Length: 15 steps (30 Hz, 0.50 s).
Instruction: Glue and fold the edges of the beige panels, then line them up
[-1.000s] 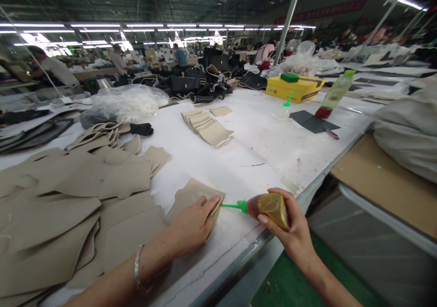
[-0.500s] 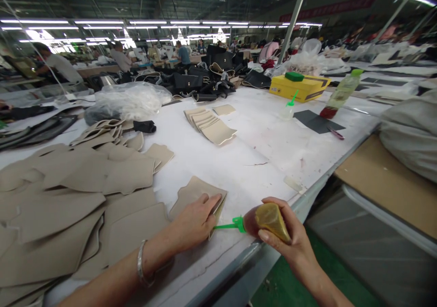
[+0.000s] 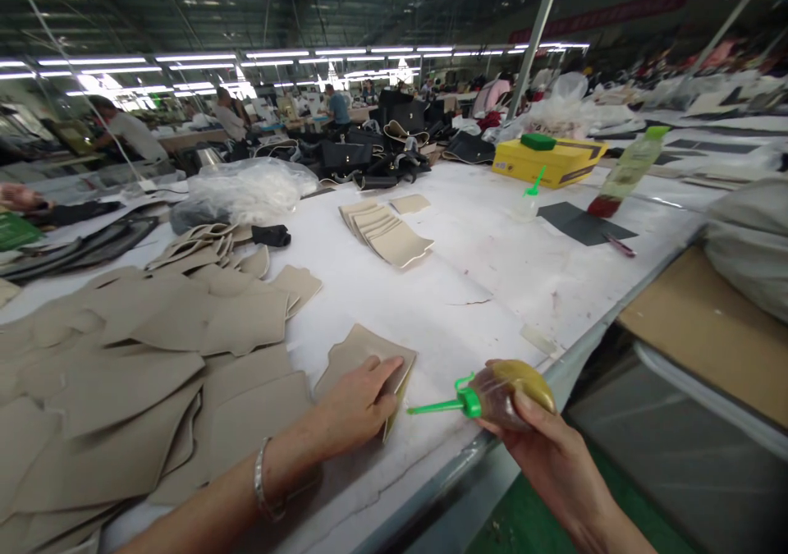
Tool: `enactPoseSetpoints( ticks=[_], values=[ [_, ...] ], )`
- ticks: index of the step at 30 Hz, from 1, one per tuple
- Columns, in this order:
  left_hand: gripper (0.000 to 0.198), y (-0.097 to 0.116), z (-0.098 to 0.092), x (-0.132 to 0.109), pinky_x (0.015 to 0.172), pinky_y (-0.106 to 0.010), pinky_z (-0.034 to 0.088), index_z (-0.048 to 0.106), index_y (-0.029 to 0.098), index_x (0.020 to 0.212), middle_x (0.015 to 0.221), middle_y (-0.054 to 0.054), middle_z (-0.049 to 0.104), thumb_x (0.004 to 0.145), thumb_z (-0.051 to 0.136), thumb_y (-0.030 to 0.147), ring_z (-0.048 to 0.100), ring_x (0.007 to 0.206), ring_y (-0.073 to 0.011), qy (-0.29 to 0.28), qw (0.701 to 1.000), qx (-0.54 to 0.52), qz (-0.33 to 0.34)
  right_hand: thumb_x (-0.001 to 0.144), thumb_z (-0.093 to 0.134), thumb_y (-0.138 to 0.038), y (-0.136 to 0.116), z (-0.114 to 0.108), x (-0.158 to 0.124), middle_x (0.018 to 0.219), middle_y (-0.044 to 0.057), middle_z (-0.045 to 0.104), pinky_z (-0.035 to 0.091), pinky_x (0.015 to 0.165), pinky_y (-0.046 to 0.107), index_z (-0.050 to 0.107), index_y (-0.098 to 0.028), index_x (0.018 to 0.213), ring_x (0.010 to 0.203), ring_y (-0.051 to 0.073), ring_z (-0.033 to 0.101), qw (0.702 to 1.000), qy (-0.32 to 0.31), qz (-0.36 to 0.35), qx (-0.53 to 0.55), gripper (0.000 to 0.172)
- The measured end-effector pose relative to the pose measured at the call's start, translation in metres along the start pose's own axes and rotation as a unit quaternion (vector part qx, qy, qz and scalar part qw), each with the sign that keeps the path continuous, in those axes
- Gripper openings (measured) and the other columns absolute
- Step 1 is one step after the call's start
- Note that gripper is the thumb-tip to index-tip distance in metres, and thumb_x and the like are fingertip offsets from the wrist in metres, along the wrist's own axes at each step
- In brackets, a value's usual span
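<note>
In my right hand (image 3: 547,447) is a squeeze bottle (image 3: 501,390) of yellow-brown liquid, lying nearly level with its long green nozzle pointing left. The nozzle tip is a short gap from a beige leather-like piece (image 3: 360,355) on the table. My left hand (image 3: 357,402) grips that piece near its right edge, index finger stretched across the top. A yellowish strip shows along the lifted edge. Left of the hand spreads a large pile of similar beige pieces (image 3: 153,382). Farther back lies a small fanned stack of beige pieces (image 3: 394,238).
On the white table (image 3: 474,263) stand a yellow box (image 3: 542,164), a small bottle with a green nozzle (image 3: 528,203) and a tilted clear bottle (image 3: 634,168). A clear plastic bag (image 3: 252,193) and black bags (image 3: 369,148) lie behind. The table edge (image 3: 591,336) runs along the right.
My right hand has drawn the bottle to the right, so its nozzle tip has come away from the beige piece's edge. My left hand keeps its hold on the piece.
</note>
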State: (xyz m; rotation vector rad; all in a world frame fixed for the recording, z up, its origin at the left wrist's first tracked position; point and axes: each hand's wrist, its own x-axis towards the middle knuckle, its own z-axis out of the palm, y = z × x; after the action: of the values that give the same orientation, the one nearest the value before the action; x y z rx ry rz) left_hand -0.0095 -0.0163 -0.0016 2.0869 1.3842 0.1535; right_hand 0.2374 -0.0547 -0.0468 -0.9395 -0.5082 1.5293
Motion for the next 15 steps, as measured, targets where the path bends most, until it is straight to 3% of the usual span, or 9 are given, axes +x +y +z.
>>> enactPoseSetpoints(
  ticks=[3, 5, 7, 10, 12, 15],
  values=[
    [0.040, -0.007, -0.009, -0.001, 0.085, -0.029, 0.045, 0.057, 0.021, 0.125, 0.109, -0.006, 0.060, 0.089, 0.040, 0.028, 0.060, 0.093, -0.0191, 0.070, 0.997, -0.001, -0.041, 0.064, 0.083, -0.029, -0.011, 0.000, 0.017, 0.104, 0.003, 0.072, 0.061, 0.073, 0.033, 0.071, -0.024, 0.099, 0.089, 0.023, 0.069, 0.983, 0.086, 0.036, 0.159, 0.037],
    [0.041, -0.017, -0.018, 0.001, 0.088, -0.032, 0.043, 0.054, 0.019, 0.126, 0.116, -0.009, 0.057, 0.089, 0.041, 0.030, 0.059, 0.097, -0.0210, 0.156, 0.981, 0.045, -0.104, 0.067, 0.081, -0.030, -0.020, 0.003, 0.027, 0.107, 0.003, 0.072, 0.060, 0.077, 0.030, 0.071, -0.025, 0.102, 0.093, 0.023, 0.069, 0.965, 0.100, 0.045, 0.239, 0.037],
    [0.042, -0.031, -0.027, 0.006, 0.084, -0.034, 0.043, 0.052, 0.016, 0.126, 0.112, -0.011, 0.059, 0.087, 0.043, 0.029, 0.059, 0.095, -0.0228, 0.190, 0.963, 0.084, -0.172, 0.073, 0.076, -0.036, -0.028, 0.007, 0.036, 0.108, 0.005, 0.072, 0.059, 0.078, 0.028, 0.071, -0.023, 0.105, 0.094, 0.022, 0.069, 0.949, 0.093, 0.047, 0.298, 0.035],
    [0.019, -0.051, -0.037, 0.018, 0.066, -0.027, 0.041, 0.061, 0.017, 0.092, 0.078, -0.002, 0.060, 0.075, 0.055, 0.023, 0.058, 0.074, -0.0180, 0.133, 0.970, 0.024, -0.204, 0.080, 0.065, -0.050, -0.036, 0.012, 0.049, 0.100, 0.009, 0.074, 0.060, 0.076, 0.028, 0.072, -0.020, 0.106, 0.086, 0.021, 0.071, 0.930, 0.060, 0.056, 0.359, 0.040],
    [0.006, -0.060, -0.039, 0.026, 0.049, -0.021, 0.032, 0.053, 0.019, 0.069, 0.055, 0.005, 0.047, 0.066, 0.058, 0.021, 0.047, 0.053, -0.0120, 0.079, 0.966, -0.108, -0.222, 0.081, 0.061, -0.058, -0.037, 0.012, 0.057, 0.095, 0.010, 0.074, 0.061, 0.072, 0.030, 0.073, -0.020, 0.104, 0.081, 0.021, 0.071, 0.921, 0.030, 0.067, 0.382, 0.046],
    [0.016, -0.063, -0.041, 0.037, 0.035, -0.019, 0.013, 0.045, 0.022, 0.062, 0.042, 0.009, 0.033, 0.057, 0.060, 0.025, 0.029, 0.037, -0.0077, 0.045, 0.905, -0.332, -0.262, 0.078, 0.062, -0.060, -0.033, 0.003, 0.068, 0.092, 0.011, 0.074, 0.061, 0.069, 0.033, 0.074, -0.021, 0.099, 0.078, 0.023, 0.071, 0.910, 0.009, 0.082, 0.407, 0.046]
  ],
)
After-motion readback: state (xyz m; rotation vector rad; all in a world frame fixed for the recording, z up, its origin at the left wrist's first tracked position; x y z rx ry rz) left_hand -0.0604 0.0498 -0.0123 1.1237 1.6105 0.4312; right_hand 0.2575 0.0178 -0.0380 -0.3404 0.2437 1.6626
